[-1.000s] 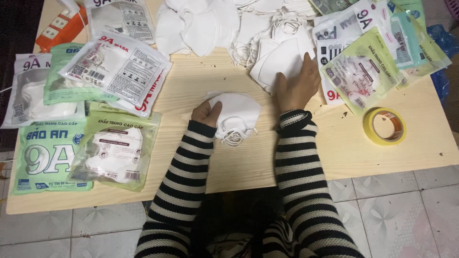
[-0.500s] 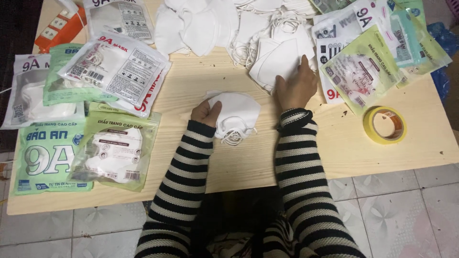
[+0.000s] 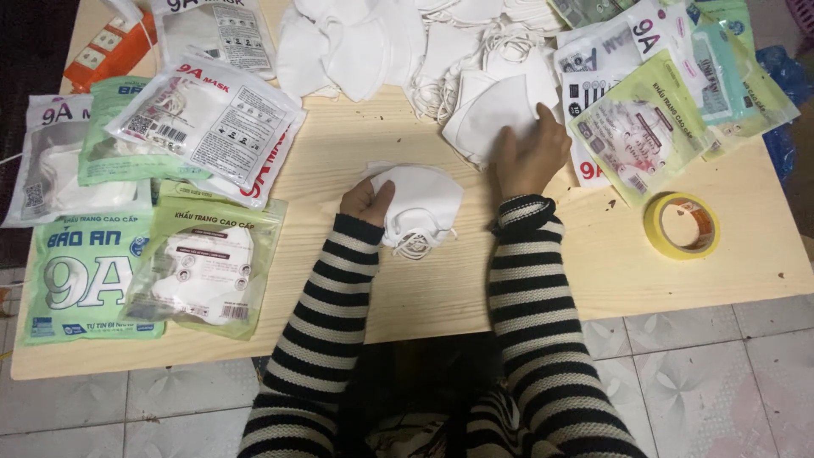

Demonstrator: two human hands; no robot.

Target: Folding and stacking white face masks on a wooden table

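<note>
The left hand point(image 3: 366, 202) holds a small stack of folded white masks point(image 3: 420, 203) against the wooden table point(image 3: 475, 280), thumb pressed on the stack's left edge, the ear loops spilling out at the near side. The right hand point(image 3: 532, 157) lies flat, fingers spread and holding nothing, on the top white mask point(image 3: 492, 119) of the loose heap point(image 3: 407, 42) at the far edge of the table. To do this well, I judge the fingertips should pinch only that one mask and lift it free of the tangled loops, while the left hand keeps the stack squared so the edges line up. Printed mask packets point(image 3: 212, 119) lie to the left, more packets point(image 3: 644, 127) to the right, and a roll of yellow tape point(image 3: 681, 226) sits near the right sleeve.
</note>
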